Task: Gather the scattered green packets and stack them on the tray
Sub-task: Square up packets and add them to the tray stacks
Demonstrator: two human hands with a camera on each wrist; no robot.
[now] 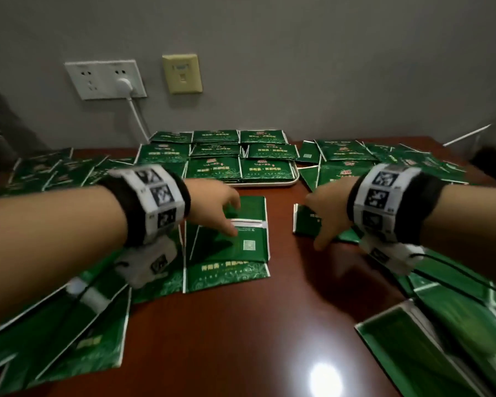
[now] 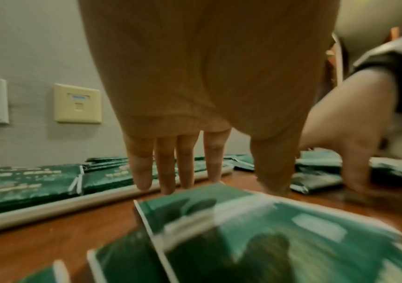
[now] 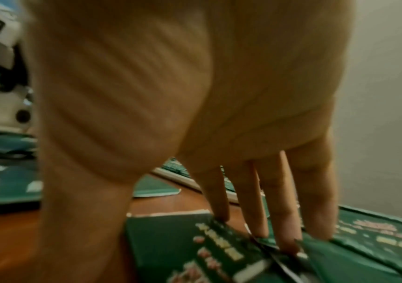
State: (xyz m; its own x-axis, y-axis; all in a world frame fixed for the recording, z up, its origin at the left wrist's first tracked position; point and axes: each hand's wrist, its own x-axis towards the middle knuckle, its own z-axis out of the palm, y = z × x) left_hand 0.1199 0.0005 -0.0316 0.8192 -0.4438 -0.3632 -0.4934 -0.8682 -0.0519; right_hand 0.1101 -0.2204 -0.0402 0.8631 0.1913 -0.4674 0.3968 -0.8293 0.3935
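Reddish-brown wood makes up the counter (image 1: 284, 325), strewn with green packets (image 1: 69, 333) on both sides, and against the wall sits the white tray (image 1: 269, 183), already tiled with packets in rows. Both hands work the gap in front of it, so the gathering step looks to be in hand: the left hand (image 1: 212, 207) reaches with straight, released fingers over a small pile of packets (image 1: 226, 247), holding nothing, while the right hand (image 1: 327, 219) is down on another packet (image 1: 307, 222). Next, each hand would need to close on its packets and carry them forward onto the tray. Only the right wrist view shows the right fingers (image 3: 289, 229) pressing straight into the packet tops (image 3: 219, 249), pinching nothing, and only the left wrist view shows the left fingers (image 2: 185, 162) clear of the pile
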